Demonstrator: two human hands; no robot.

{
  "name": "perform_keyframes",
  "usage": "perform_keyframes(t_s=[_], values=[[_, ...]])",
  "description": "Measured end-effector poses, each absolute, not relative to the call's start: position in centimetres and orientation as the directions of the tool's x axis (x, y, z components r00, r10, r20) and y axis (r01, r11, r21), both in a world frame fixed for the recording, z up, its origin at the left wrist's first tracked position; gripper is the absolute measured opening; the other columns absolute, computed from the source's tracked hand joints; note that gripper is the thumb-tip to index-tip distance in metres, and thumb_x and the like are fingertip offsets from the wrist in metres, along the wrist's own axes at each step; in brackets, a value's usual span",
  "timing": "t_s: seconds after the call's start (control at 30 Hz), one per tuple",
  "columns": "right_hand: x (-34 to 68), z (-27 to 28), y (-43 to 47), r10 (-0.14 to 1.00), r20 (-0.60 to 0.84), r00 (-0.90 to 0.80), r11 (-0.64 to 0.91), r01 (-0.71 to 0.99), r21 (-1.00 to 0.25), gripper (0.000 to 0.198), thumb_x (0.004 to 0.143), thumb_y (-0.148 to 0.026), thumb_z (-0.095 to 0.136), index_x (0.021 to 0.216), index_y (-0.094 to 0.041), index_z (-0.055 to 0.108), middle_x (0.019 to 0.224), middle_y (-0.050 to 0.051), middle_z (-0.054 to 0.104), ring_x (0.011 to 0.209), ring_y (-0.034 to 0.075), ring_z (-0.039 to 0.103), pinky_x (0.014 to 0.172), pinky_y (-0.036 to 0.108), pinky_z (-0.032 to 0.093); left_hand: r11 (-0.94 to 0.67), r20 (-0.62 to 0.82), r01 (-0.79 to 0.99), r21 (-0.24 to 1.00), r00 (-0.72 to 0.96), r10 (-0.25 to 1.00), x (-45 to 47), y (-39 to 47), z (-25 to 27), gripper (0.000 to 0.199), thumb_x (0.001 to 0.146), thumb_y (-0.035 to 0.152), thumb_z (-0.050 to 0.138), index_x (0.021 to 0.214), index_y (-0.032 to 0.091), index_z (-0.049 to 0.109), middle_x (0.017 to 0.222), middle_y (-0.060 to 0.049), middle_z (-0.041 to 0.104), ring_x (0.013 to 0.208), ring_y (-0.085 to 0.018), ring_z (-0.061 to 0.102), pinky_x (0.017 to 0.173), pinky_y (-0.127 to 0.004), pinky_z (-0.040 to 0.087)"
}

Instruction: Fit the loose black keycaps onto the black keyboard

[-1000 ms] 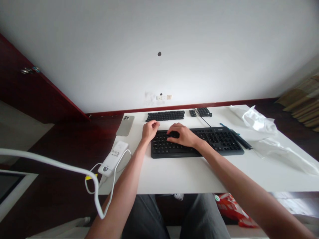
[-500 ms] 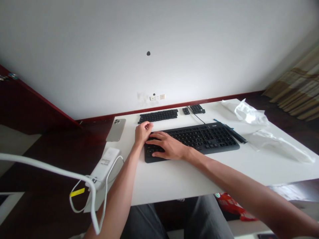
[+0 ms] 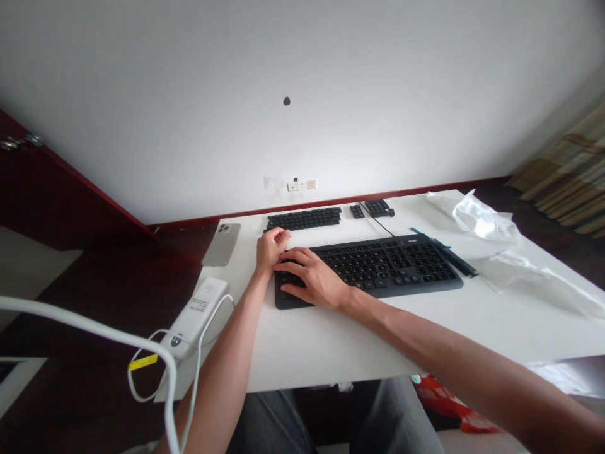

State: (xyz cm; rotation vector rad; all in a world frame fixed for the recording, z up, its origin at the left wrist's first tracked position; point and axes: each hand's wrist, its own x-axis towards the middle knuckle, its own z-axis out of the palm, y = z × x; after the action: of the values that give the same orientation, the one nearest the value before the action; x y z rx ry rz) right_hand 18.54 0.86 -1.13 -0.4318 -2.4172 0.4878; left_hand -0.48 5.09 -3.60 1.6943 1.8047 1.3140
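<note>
A black keyboard (image 3: 378, 263) lies on the white table, its keycaps off over much of the visible part. My right hand (image 3: 316, 279) rests across its left end, palm down, fingers stretched out and apart; it covers the keys there. At the keyboard's far left corner is my left hand (image 3: 274, 248), its fingers curled in and closed. Whatever they hold, if anything, is hidden. Behind the keyboard, black keycaps (image 3: 305, 219) stand in rows, with a small group of keycaps (image 3: 357, 212) and another block of keycaps (image 3: 377, 207) farther right.
A phone (image 3: 222, 244) lies at the left edge. Nearer me is a white power strip (image 3: 196, 318) with a white cable (image 3: 165, 353) looping in front. Right of the keyboard are a dark elongated object (image 3: 456, 260) and crumpled white plastic (image 3: 486, 217). A wall stands behind the table (image 3: 331, 353).
The view has shifted slightly, so the table's things appear a little farther right. My right hand's fingers have moved slightly on the keyboard; my left hand stays curled at the corner.
</note>
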Motion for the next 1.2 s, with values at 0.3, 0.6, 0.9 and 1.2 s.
perform_keyframes(t_s=[0.3,0.6,0.9,1.2], values=[[18.3,-1.1,0.8,0.469,0.396,-0.789,0.845,0.270,-0.462,0.041,0.090,-0.043,0.079,0.125,-0.021,0.075,0.103,0.010,0.066,0.101,0.028,0.057,0.096,0.048,0.052,-0.097,0.337,0.587,0.803,-0.315,0.887,-0.2,4.7,-3.0,0.033,0.096,0.046,0.057,0.077,0.022,0.068,0.065,0.000,0.063,0.063,-0.018,0.057,0.063,-0.028,0.042],[19.0,-0.6,1.2,0.505,0.480,-0.717,0.773,0.130,-0.620,0.020,0.101,-0.034,0.065,0.110,-0.021,0.078,0.101,0.008,0.071,0.099,0.025,0.061,0.097,0.041,0.050,-0.089,0.335,0.597,0.797,-0.316,0.888,0.0,4.7,-3.0,0.030,0.094,0.045,0.058,0.076,0.022,0.069,0.065,-0.001,0.063,0.064,-0.019,0.058,0.064,-0.028,0.042],[19.5,0.2,1.4,0.692,0.212,-0.690,-0.086,-0.371,-0.925,0.056,0.098,-0.069,0.050,0.096,-0.019,0.073,0.096,0.009,0.073,0.090,0.023,0.066,0.092,0.042,0.054,-0.119,0.371,0.610,0.783,-0.304,0.877,0.0,4.5,-2.8,0.031,0.095,0.043,0.057,0.074,0.022,0.067,0.064,0.000,0.062,0.062,-0.018,0.057,0.063,-0.029,0.040],[20.1,1.0,1.0,0.181,0.116,-0.977,-0.329,-0.171,-0.929,0.077,0.086,-0.083,0.058,0.124,-0.019,0.075,0.145,0.016,0.064,0.143,0.032,0.052,0.123,0.046,0.034,-0.137,0.366,0.589,0.796,-0.290,0.884,0.2,4.4,-3.2,0.031,0.097,0.045,0.056,0.078,0.022,0.064,0.071,-0.001,0.066,0.064,-0.017,0.057,0.062,-0.028,0.040]])
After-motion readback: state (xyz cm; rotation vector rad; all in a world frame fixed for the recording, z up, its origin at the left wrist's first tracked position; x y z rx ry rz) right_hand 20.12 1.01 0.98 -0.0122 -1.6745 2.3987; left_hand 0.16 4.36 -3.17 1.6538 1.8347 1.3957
